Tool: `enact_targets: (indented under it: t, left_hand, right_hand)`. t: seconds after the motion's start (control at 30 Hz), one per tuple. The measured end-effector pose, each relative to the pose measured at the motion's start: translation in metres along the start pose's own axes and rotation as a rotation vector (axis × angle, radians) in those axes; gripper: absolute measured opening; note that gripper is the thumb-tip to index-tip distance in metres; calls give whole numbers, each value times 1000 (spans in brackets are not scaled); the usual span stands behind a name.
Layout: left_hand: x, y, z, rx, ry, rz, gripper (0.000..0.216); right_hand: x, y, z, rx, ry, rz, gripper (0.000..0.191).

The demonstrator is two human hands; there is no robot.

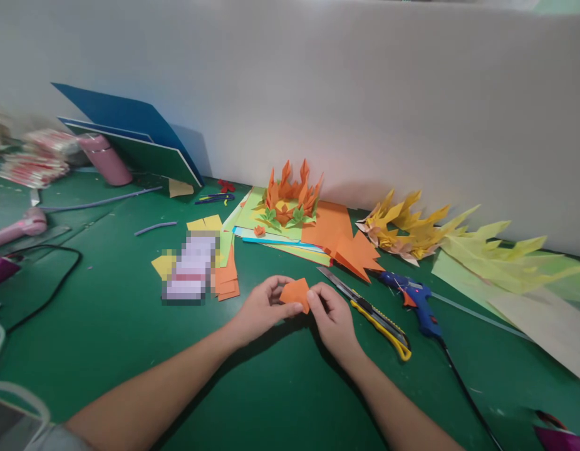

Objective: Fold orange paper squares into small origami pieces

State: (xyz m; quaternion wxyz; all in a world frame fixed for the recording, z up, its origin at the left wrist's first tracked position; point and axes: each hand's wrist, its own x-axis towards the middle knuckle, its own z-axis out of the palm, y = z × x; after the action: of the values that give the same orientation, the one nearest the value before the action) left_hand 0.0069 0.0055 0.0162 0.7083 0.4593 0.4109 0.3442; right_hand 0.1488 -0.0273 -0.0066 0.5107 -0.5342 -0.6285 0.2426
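A small folded piece of orange paper (295, 293) is held just above the green table between my two hands. My left hand (265, 308) grips its left side, with the thumb along the lower edge. On the right edge, my right hand (331, 316) pinches the paper between thumb and fingers. Several orange paper squares (228, 283) lie to the left of my hands, partly under a blurred-out pale object (190, 266). Behind my hands stands an orange folded-paper crown (294, 199) with green leaf-like pieces. A tiny orange folded piece (258, 231) lies in front of the crown.
To the right lie a yellow box cutter (381, 329) with its blade out and a blue glue gun (419, 300) with its cord. Yellow paper crowns (403, 225) stand behind them. A pink bottle (104, 160), blue boards (125, 113) and a cable (46, 310) are at the left.
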Motion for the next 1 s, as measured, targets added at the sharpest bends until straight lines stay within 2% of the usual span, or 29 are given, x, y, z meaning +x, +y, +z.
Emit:
enact_targets:
  t: [0.07,0.2,0.37,0.43,0.5,0.57,0.63,0.8,1.0]
  left_hand:
    - [0,-1,0,-27,33,8,51]
    - [0,-3,-2,-45,119,56,48]
    - [-1,-1,-1,-22,114,82,28]
    - [-1,-1,-1,1,119,78,23]
    - [-1,-1,0,10,135,77,21]
    - [0,-2,0,26,146,66,22]
    - [0,-3,0,47,134,48,23]
    - [1,-6,0,171,90,65,19]
    - [1,-8,-5,447,138,263,12]
  right_hand:
    - [0,1,0,14,8,24,27]
    - [1,2,0,6,-42,15,31]
    - [1,3,1,-18,-88,23,33]
    - [1,3,1,1,-90,45,24]
    - [0,3,2,43,-17,49,10]
    - [0,4,3,89,87,10,15]
    - [0,6,3,133,123,-39,15]
    - [1,4,1,120,26,-109,12]
    - [3,3,-1,26,-77,-169,27]
